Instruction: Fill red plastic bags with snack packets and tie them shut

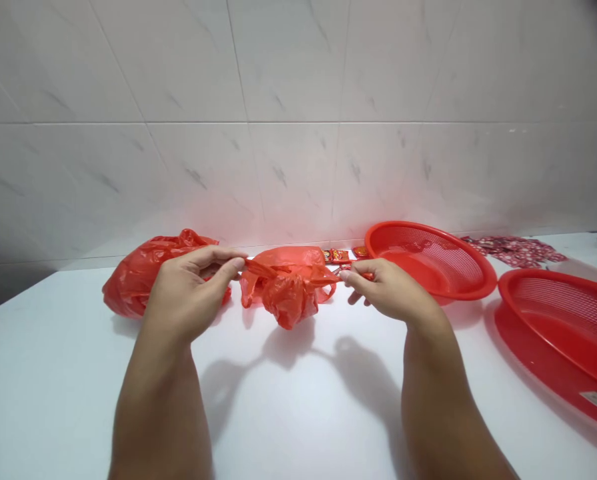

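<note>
A small red plastic bag [289, 293] hangs just above the white table [298, 400] at the centre. My left hand [193, 290] pinches its left handle between thumb and fingers. My right hand [386, 287] pinches the right handle, and both handles are pulled taut sideways. The bag's bunched body droops between my hands and its bottom is close to the tabletop.
A second, fuller red plastic bag [138, 273] lies behind my left hand. A red mesh basket [431, 257] stands to the right, another red basket [563, 320] on a red tray nearer the right edge. Small red packets [338, 255] and patterned red wrappers [516, 248] lie along the tiled wall.
</note>
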`<state>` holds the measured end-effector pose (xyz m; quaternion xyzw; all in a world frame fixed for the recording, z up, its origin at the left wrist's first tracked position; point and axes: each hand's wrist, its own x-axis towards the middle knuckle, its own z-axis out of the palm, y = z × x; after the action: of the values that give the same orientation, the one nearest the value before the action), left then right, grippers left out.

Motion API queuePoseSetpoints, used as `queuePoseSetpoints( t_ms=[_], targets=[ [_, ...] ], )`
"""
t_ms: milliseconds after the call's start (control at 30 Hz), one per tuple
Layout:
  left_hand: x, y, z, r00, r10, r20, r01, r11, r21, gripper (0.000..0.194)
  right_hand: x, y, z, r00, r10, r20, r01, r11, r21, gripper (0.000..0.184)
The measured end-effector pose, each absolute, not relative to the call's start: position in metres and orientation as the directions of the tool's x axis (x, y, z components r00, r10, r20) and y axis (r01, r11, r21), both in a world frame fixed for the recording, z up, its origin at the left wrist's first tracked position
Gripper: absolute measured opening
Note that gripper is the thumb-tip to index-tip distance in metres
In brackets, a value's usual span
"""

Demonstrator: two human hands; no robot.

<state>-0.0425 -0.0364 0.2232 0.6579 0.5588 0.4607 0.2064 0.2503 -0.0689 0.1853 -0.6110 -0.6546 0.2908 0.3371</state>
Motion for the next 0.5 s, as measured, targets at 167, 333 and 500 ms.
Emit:
queuePoseSetpoints(
  t_ms=[167, 333, 500],
  targets=[
    [-0.006, -0.051, 0.218, 0.298, 0.852, 0.430, 0.339, -0.516, 0.787, 0.017, 0.214, -0.074, 0.189, -0.345, 0.918, 0.196, 0.122, 0.251, -0.960, 0.043],
    [0.006, -0.053, 0.214, 0.349, 0.835, 0.426, 0.212, -0.513, 0.832, 0.034, 0.204, -0.076, 0.192, -0.423, 0.856, 0.299, -0.007, 0.326, -0.945, 0.046],
    [0.017, -0.062, 0.210, 0.615, 0.754, 0.233, 0.190, -0.428, 0.884, 0.068, 0.218, -0.081, 0.196, -0.269, 0.843, 0.466, -0.196, 0.425, -0.884, 0.053]
  ],
)
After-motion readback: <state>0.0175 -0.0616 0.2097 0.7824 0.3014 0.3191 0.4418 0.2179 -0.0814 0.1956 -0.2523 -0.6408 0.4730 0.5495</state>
